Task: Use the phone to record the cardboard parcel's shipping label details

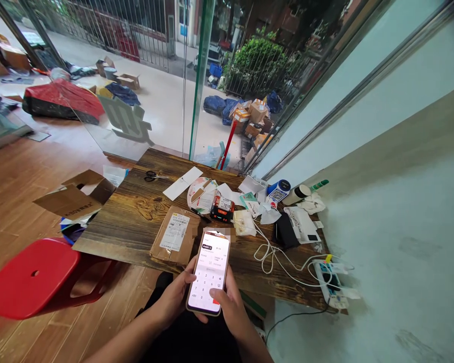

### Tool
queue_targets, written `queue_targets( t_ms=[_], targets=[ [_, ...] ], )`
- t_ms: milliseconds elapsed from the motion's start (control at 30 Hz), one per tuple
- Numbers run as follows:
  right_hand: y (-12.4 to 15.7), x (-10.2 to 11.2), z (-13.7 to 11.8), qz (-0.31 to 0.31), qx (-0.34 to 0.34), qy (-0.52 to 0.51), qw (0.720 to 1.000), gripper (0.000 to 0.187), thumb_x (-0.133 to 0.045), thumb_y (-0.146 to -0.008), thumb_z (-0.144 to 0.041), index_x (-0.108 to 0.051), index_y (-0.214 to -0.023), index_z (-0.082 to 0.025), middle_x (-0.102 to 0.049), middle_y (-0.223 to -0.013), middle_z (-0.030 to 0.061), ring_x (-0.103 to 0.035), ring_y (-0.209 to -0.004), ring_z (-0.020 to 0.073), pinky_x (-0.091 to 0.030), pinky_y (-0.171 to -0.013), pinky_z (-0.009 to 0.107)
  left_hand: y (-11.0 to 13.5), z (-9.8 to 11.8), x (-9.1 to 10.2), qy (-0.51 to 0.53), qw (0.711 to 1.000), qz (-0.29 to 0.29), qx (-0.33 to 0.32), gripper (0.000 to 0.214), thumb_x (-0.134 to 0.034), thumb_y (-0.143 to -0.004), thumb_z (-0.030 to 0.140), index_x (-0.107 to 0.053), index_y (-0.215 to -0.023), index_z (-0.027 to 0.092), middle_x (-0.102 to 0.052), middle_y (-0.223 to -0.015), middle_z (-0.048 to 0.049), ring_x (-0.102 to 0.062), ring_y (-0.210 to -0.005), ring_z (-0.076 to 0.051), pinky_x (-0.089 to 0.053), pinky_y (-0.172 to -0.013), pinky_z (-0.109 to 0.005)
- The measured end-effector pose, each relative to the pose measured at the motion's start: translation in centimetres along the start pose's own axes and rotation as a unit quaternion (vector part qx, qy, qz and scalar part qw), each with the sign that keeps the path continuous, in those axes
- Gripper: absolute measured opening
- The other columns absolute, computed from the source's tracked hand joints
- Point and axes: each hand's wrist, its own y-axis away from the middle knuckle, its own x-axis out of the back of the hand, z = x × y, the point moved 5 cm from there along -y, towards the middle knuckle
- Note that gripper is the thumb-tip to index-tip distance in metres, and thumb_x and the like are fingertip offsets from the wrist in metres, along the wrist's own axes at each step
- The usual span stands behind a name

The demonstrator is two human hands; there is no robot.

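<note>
- Tabletop (117, 227): dark wood grain, set before a glass partition, with a wall to its right.
- Red stool (45, 290): near left, beside the tabletop.
- Open carton (70, 201): flaps spread, at the left edge of the tabletop, beyond the stool.
- Taped parcel (174, 234): near edge of the tabletop, white label uppermost.
- Left hand (183, 285) and right hand (230, 300): both gripping the phone from its two sides; left thumb at the screen's left edge, right thumb over the lower right of the keypad.
- Phone (206, 272): at the near side of the tabletop, right of the parcel, screen lit, number keypad displayed.
- Power strip (329, 285): near right corner, white cable (267, 252) leading toward it.
- Black-and-orange device (222, 212): just beyond the phone, among papers.
- Scissors (150, 176): far left.
</note>
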Motion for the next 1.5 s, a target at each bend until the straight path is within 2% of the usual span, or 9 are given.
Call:
queue_targets(
  t_ms=[200,300,467,767,933,1133,1267,1500],
  targets=[
    [0.2,0.2,0.6,0.027,-0.017,-0.047,0.998,0.055,-0.062,-0.068,-0.026,-0.049,-0.121,-0.022,-0.067,-0.114,0.0058,-0.062,-0.102,0.0244,-0.051,-0.083,0.036,-0.2,-0.2,0.4,0.007,1.000,0.003,0.004,0.078,-0.044,-0.069,0.022,-0.023,-0.143,0.032,-0.064,-0.117,-0.0074,-0.068,-0.077,-0.026,-0.057,-0.043,-0.032],
    [0.1,0.1,0.9,0.043,-0.021,-0.053,0.997,0.053,-0.063,-0.069,-0.028,-0.048,-0.120,-0.022,-0.068,-0.109,0.0059,-0.065,-0.096,0.0240,-0.053,-0.079,0.036,0.0,-0.2,0.4,0.000,1.000,0.009,0.004,0.084,-0.043,-0.065,0.018,-0.020,-0.145,0.031,-0.063,-0.119,-0.0084,-0.067,-0.078,-0.027,-0.057,-0.044,-0.032],
    [-0.2,0.1,0.9,0.087,-0.013,-0.019,0.996,0.052,-0.068,-0.068,-0.034,-0.049,-0.115,-0.021,-0.069,-0.108,0.0069,-0.065,-0.096,0.0243,-0.052,-0.083,0.037,0.2,-0.1,0.5,-0.024,0.999,0.038,0.014,0.077,-0.044,-0.072,0.019,-0.020,-0.144,0.031,-0.064,-0.117,-0.0093,-0.066,-0.077,-0.026,-0.057,-0.045,-0.032],
    [-0.2,-0.4,0.4,0.077,-0.008,-0.024,0.997,0.047,-0.068,-0.068,-0.035,-0.053,-0.111,-0.023,-0.069,-0.106,0.0059,-0.066,-0.093,0.0248,-0.052,-0.083,0.039,0.3,0.2,0.3,-0.063,0.994,0.087,0.022,0.078,-0.050,-0.079,0.026,-0.012,-0.146,0.032,-0.065,-0.114,-0.0113,-0.067,-0.075,-0.026,-0.056,-0.042,-0.032],
    [-0.2,-0.9,-0.1,0.054,-0.007,-0.055,0.997,0.050,-0.065,-0.068,-0.037,-0.050,-0.113,-0.023,-0.070,-0.103,0.0057,-0.067,-0.090,0.0251,-0.054,-0.077,0.038,0.3,0.0,0.4,-0.064,0.995,0.070,0.016,0.073,-0.053,-0.083,0.034,-0.016,-0.145,0.035,-0.068,-0.109,-0.0100,-0.067,-0.072,-0.025,-0.055,-0.043,-0.030],
    [-0.4,-0.6,-0.3,0.080,-0.015,-0.046,0.996,0.043,-0.063,-0.067,-0.037,-0.054,-0.106,-0.021,-0.072,-0.096,0.0046,-0.068,-0.083,0.0235,-0.054,-0.070,0.034,0.3,0.2,0.4,-0.037,0.997,0.072,0.016,0.076,-0.049,-0.078,0.030,-0.015,-0.146,0.028,-0.065,-0.113,-0.0122,-0.066,-0.080,-0.029,-0.056,-0.044,-0.034],
    [-0.8,-0.4,-0.6,0.093,-0.010,-0.047,0.994,0.041,-0.063,-0.068,-0.040,-0.057,-0.102,-0.020,-0.073,-0.086,0.0034,-0.068,-0.072,0.0218,-0.053,-0.063,0.032,0.5,0.2,0.3,-0.038,0.996,0.074,0.023,0.076,-0.047,-0.078,0.028,-0.012,-0.147,0.028,-0.065,-0.114,-0.0121,-0.066,-0.078,-0.027,-0.055,-0.043,-0.032],
    [-1.5,-0.3,-0.5,0.129,0.017,-0.017,0.991,0.044,-0.069,-0.068,-0.050,-0.059,-0.097,-0.018,-0.072,-0.085,0.0043,-0.067,-0.074,0.0213,-0.053,-0.067,0.032,0.3,-0.3,0.8,-0.072,0.995,0.062,0.018,0.078,-0.048,-0.075,0.029,-0.016,-0.146,0.028,-0.065,-0.114,-0.0113,-0.064,-0.067,-0.023,-0.055,-0.045,-0.034]
  ],
)
